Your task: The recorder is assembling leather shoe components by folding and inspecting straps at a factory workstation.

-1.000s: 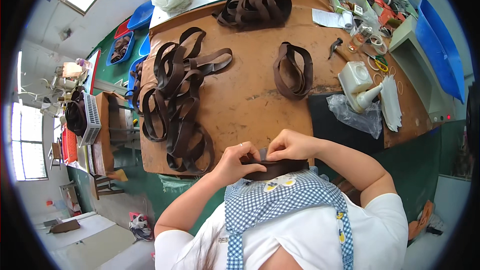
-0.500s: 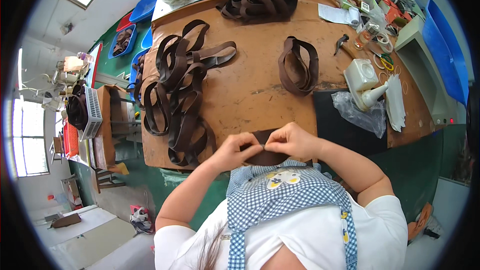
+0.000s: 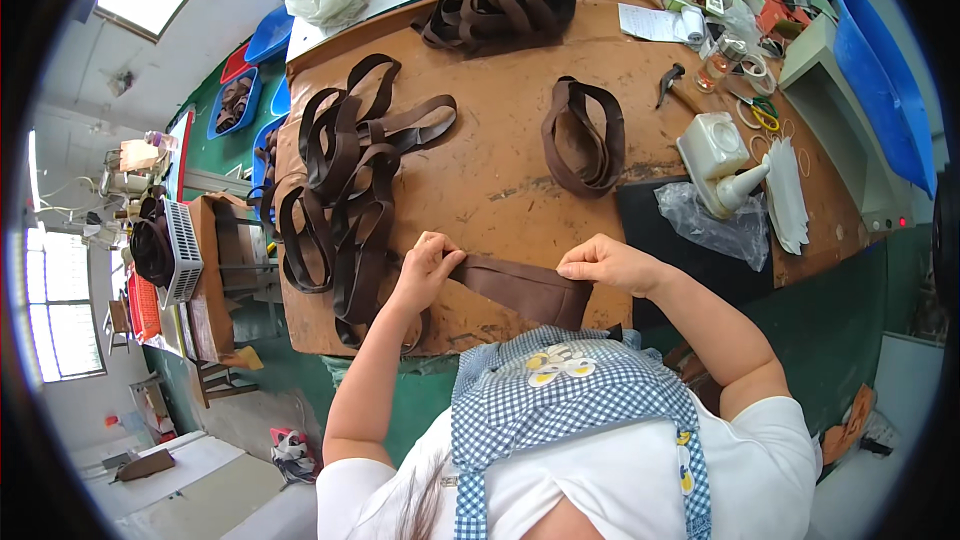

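Between my hands, above the table's near edge, a dark brown strap loop (image 3: 520, 289) is drawn out sideways; its material looks like leather or cloth. My left hand (image 3: 430, 267) pinches its left end, and my right hand (image 3: 618, 265) grips the upper edge at its right end. To the left, a tangled heap of brown straps (image 3: 366, 180) lies close to my left hand. Farther up, a coiled loop of brown strap (image 3: 584, 137) rests by itself on the brown tabletop (image 3: 480, 175).
A black mat (image 3: 648, 240) lies at the right, with a plastic bag (image 3: 712, 220) and a white squeeze bottle (image 3: 735, 190) at its edge. Beyond are a hammer (image 3: 680, 87), a glass jar (image 3: 720, 63) and scissors (image 3: 765, 114). More brown straps (image 3: 500, 10) are piled at the back.
My hands have moved apart from their close pinch at the middle, the left going left and up, the right going right. The brown strap loop is now stretched between them.
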`<state>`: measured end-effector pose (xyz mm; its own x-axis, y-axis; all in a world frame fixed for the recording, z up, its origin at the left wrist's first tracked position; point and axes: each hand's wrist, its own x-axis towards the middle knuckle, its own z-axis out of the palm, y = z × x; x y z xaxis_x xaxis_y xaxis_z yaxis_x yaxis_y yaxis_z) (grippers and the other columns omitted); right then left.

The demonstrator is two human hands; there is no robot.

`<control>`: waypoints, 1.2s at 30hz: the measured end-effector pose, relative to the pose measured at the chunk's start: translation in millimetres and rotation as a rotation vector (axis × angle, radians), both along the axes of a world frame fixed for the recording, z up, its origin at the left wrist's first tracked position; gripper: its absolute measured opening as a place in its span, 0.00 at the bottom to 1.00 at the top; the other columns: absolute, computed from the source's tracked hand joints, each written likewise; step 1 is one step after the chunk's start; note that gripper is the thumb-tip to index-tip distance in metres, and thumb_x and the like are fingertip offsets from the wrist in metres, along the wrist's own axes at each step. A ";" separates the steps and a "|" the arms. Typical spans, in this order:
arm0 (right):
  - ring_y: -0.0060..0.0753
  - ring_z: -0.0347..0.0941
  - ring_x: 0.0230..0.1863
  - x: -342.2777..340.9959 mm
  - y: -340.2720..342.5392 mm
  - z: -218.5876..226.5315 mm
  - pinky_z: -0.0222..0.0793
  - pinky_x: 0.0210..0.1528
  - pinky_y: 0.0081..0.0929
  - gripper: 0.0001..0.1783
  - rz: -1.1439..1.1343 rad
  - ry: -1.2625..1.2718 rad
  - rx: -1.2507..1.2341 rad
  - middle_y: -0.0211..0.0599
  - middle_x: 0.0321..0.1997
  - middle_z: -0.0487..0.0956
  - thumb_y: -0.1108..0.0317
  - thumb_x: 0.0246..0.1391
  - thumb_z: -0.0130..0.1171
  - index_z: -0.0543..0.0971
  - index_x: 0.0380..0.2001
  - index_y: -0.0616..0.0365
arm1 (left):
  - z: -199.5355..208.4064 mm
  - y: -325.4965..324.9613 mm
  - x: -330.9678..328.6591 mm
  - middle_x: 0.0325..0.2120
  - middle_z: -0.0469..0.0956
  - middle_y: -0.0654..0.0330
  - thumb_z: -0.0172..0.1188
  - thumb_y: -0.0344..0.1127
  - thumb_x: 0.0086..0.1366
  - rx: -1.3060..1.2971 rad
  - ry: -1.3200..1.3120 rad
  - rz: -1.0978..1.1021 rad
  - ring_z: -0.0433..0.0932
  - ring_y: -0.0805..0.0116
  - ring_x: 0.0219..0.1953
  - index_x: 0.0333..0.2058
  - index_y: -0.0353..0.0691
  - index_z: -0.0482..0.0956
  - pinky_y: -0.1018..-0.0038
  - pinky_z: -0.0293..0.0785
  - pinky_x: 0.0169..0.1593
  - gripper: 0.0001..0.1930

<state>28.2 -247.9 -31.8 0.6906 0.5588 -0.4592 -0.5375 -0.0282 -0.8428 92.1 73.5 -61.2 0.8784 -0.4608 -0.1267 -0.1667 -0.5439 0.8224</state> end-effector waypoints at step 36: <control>0.15 0.72 0.35 -17.5 16.7 13.2 0.69 0.41 0.17 0.10 0.151 -0.096 -0.045 0.27 0.33 0.80 0.68 0.56 0.63 0.80 0.37 0.65 | 61.0 -27.9 -28.3 0.32 0.78 0.60 0.68 0.32 0.55 -0.162 0.394 -0.487 0.74 0.71 0.35 0.43 0.36 0.75 0.73 0.71 0.43 0.18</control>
